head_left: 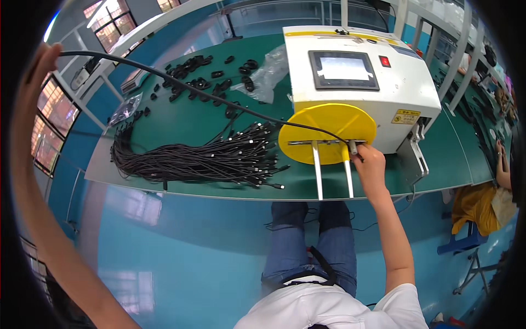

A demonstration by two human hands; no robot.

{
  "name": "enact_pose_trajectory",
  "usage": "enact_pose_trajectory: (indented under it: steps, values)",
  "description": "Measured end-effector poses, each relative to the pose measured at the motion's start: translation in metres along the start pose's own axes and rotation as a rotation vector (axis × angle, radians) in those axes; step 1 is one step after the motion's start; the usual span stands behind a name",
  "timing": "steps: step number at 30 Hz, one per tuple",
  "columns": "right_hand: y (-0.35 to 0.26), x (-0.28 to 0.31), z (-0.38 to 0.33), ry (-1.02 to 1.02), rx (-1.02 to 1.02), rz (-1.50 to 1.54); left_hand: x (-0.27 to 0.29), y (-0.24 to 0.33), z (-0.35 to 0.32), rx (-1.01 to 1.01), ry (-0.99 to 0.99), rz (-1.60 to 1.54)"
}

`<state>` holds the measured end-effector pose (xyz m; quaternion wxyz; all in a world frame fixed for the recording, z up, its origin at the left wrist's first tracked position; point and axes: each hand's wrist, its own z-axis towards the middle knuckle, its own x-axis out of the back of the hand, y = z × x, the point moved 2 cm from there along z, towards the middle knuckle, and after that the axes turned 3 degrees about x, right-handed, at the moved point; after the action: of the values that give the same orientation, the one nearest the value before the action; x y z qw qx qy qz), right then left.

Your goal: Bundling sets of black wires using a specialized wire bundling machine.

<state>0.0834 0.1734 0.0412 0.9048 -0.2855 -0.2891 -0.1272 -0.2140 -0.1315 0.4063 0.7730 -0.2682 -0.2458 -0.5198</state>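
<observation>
A black cable (186, 86) stretches taut from my raised left hand (45, 61) at the far left to the yellow disc (307, 123) on the front of a white winding machine (361, 101). My left fingers are closed round the cable's far end. At the disc's right side my right hand (370, 164) is closed on the cable's other end, next to a small grey metal peg (353, 147). Two light rods (317, 170) stick out from the disc toward me. My fingertips partly hide the cable end there.
A large bundle of black cables (192, 162) lies on the green table (263, 49), left of the machine. Behind it are many coiled black pieces (200, 83) and a clear plastic bag (268, 77). A co-worker's arm (501, 164) shows at the far right.
</observation>
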Motion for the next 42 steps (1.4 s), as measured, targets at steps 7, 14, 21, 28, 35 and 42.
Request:
enact_pose_trajectory:
  steps: [7,14,21,28,35,42]
  values:
    - [-0.001,0.005,-0.004,0.011,-0.012,-0.087,-0.158,-0.091,-0.157,0.22,-0.154,-0.163]
    - [-0.001,0.003,-0.004,-0.014,-0.009,-0.065,-0.248,-0.088,-0.382,0.858,-0.881,-0.628]
    - [0.013,-0.001,-0.005,-0.029,-0.035,-0.094,-0.214,-0.15,-0.496,0.838,-0.582,-0.175]
    - [0.014,-0.004,-0.005,-0.018,-0.007,-0.113,-0.265,-0.026,-0.332,0.384,-0.675,0.028]
    - [0.008,-0.004,-0.007,-0.024,-0.018,-0.06,-0.296,0.194,-0.173,0.249,-0.277,-0.787]
    - [0.015,-0.001,-0.009,-0.034,-0.03,-0.043,-0.324,0.179,-0.168,0.66,-0.773,-1.603]
